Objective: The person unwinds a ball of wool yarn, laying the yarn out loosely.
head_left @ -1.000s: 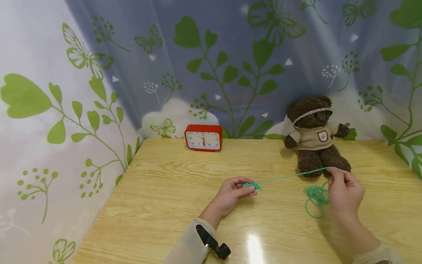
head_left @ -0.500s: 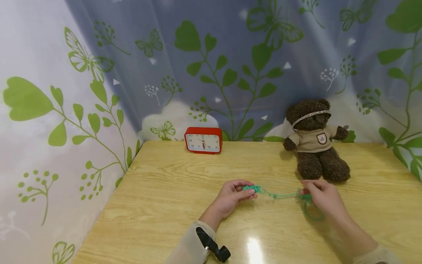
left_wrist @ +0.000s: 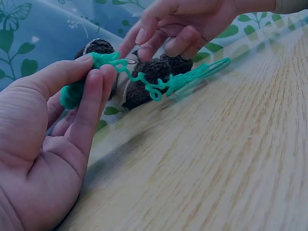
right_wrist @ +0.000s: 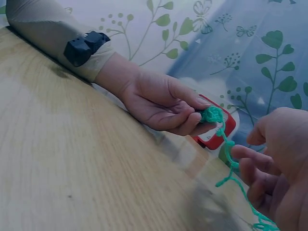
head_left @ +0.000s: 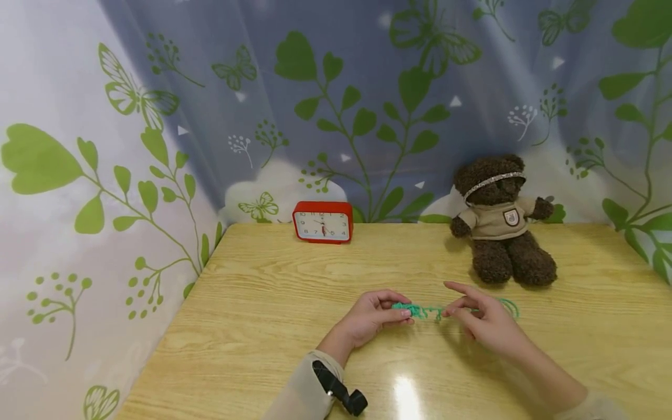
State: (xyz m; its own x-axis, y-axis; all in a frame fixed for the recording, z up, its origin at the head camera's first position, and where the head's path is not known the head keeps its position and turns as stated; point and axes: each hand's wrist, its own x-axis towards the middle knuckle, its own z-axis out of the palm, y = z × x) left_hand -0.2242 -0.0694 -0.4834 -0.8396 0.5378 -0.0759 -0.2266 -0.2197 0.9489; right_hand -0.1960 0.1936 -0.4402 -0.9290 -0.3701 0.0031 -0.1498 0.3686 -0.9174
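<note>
Pinched between the thumb and fingers of my left hand (head_left: 370, 318) is a small bunched piece of green yarn (head_left: 408, 309), which looks crocheted or knotted. A kinked green strand (left_wrist: 154, 91) hangs from it and runs toward the right. My right hand (head_left: 485, 324) is beside this strand, its index finger extended and the other fingers loosely bent. In the left wrist view the right fingers (left_wrist: 180, 43) hover above the strand without a clear grip. More loose yarn (left_wrist: 202, 73) trails beyond, partly hidden behind the right hand in the head view.
A red alarm clock (head_left: 322, 223) stands at the back of the wooden table (head_left: 252, 326). At the back right sits a brown teddy bear (head_left: 496, 219) in a beige shirt. Leaf-patterned curtains (head_left: 336, 105) hang behind and at the left.
My right hand has come leftward from the stretched yarn to near the left hand, and its fingers have loosened. The strand has gone slack and kinked. The left hand keeps its hold.
</note>
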